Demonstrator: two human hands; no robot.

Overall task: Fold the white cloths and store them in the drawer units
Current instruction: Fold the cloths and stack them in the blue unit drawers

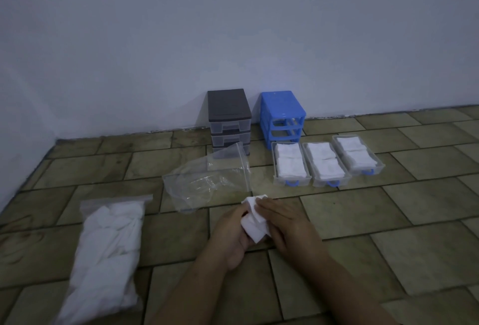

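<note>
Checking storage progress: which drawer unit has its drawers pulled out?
The blue unit: its slots gape empty, three drawers on the floor. The grey unit keeps its drawers in.

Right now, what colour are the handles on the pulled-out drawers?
Blue handles, on clear drawers; head view.
</note>
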